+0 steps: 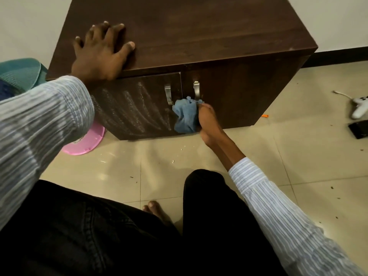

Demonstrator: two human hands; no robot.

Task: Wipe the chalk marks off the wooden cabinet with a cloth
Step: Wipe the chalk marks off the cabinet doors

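A low dark wooden cabinet [199, 30] stands on the tiled floor against the wall. Its left door carries several slanted white chalk marks [131, 110]. My right hand [209, 122] grips a crumpled blue cloth [186, 116] and presses it against the doors' lower middle, just below the two metal handles [168, 93]. My left hand [101, 52] lies flat with fingers spread on the cabinet top near its front left edge. The right door looks free of chalk.
A pink plastic lid [85, 142] lies on the floor by the cabinet's left corner, a teal basket [20, 72] beyond it. A white game controller [359, 107] and a dark flat object [359, 129] lie at right. My legs in dark trousers and a bare foot [155, 210] fill the foreground.
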